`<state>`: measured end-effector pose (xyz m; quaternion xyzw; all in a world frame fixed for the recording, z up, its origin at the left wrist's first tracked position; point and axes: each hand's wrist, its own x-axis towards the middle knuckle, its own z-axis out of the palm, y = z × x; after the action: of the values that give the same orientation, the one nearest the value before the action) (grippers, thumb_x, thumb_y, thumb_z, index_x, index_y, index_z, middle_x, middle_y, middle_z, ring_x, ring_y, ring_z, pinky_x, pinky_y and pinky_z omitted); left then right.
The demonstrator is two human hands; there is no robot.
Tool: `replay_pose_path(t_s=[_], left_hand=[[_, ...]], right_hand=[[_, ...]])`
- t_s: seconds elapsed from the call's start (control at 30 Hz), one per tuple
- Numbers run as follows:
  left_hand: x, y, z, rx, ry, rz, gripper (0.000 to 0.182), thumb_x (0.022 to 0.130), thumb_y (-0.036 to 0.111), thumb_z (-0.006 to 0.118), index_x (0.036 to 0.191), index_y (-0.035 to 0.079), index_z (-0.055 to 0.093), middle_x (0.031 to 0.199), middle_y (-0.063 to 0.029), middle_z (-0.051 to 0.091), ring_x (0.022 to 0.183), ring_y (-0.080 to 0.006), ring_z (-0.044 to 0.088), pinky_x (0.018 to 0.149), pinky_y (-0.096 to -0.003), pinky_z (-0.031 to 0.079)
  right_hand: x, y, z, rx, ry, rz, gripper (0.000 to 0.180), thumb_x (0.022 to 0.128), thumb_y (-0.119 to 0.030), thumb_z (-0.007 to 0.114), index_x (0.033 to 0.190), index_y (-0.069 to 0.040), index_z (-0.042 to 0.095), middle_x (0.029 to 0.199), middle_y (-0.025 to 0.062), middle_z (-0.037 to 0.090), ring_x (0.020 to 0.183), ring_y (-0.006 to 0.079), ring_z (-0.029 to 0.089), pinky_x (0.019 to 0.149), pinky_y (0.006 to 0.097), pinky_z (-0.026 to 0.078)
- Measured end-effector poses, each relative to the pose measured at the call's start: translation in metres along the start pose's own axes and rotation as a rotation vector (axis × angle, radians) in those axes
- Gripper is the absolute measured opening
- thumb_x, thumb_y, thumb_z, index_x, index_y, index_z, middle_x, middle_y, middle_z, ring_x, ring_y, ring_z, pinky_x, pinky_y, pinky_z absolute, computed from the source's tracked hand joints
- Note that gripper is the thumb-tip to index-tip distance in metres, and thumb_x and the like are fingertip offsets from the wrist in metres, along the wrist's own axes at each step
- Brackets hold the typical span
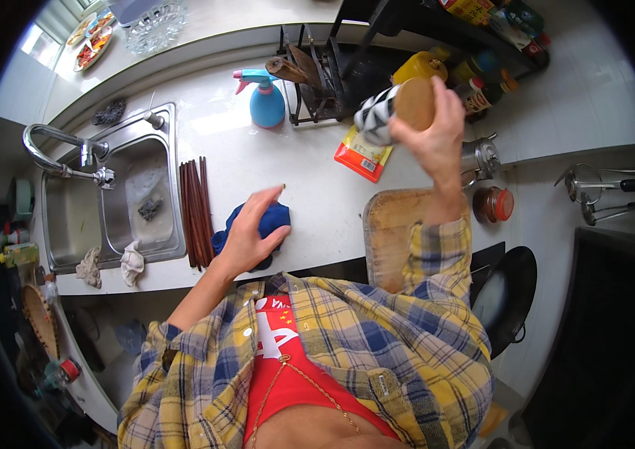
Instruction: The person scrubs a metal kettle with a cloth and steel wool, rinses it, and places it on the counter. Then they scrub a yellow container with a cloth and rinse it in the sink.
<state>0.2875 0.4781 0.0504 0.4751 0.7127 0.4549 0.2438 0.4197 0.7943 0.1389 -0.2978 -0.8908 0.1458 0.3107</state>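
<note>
My right hand [442, 126] grips a cylindrical container [376, 115] with a black-and-white triangle pattern. Its round brown end, which looks like wood or cork, tilts up towards me. Partly beneath it in the view lies a red and yellow food packet [363, 156] on the white counter. My left hand [251, 227] has its fingers spread over a crumpled dark blue cloth [277, 218]; I cannot tell whether it touches the cloth. Left of that cloth, a row of dark brown chopsticks [196, 210] lies near the sink's edge.
A double steel sink [180, 185] is at left. Behind stand a blue spray bottle [267, 105] and a black rack [317, 119] holding wooden-handled knives. A wooden cutting board [387, 241] and a red-lidded jar [489, 205] are at right, with a wok [522, 280] beyond the board.
</note>
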Motion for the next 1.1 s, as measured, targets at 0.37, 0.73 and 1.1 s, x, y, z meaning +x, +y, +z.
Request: replay_pose_path(t_s=[0.37, 0.73, 1.1], left_hand=[[0.044, -0.023, 0.053, -0.088, 0.016, 0.069, 0.126, 0.067, 0.001, 0.084, 0.158, 0.01, -0.002, 0.159, -0.0219, 0.02, 0.146, -0.0346, 0.029, 0.119, -0.042, 0.028], [0.027, -0.041, 0.054, -0.006, 0.078, 0.008, 0.118, 0.07, 0.004, 0.084, 0.158, 0.009, 0.005, 0.149, -0.0233, 0.04, 0.135, -0.034, 0.046, 0.112, -0.0407, 0.039], [0.026, -0.038, 0.052, 0.002, 0.065, -0.021, 0.117, 0.065, 0.01, 0.09, 0.155, 0.012, 0.017, 0.154, -0.0192, 0.032, 0.141, -0.0358, 0.037, 0.117, -0.0434, 0.034]], right_hand=[[-0.112, -0.089, 0.074, 0.165, -0.283, 0.007, 0.091, 0.06, -0.027, 0.08, 0.137, 0.005, 0.043, 0.125, 0.0255, 0.044, 0.117, 0.0425, 0.045, 0.101, 0.0501, 0.04], [-0.125, -0.082, 0.088, 0.221, -0.353, -0.082, 0.086, 0.066, -0.029, 0.083, 0.138, -0.001, 0.046, 0.135, 0.0263, 0.042, 0.124, 0.0402, 0.043, 0.098, 0.0501, 0.042], [-0.077, 0.157, 0.165, 0.218, -0.086, 1.048, 0.054, 0.076, -0.026, 0.082, 0.112, 0.009, 0.063, 0.101, 0.0183, 0.071, 0.091, 0.0253, 0.069, 0.076, 0.0344, 0.056]])
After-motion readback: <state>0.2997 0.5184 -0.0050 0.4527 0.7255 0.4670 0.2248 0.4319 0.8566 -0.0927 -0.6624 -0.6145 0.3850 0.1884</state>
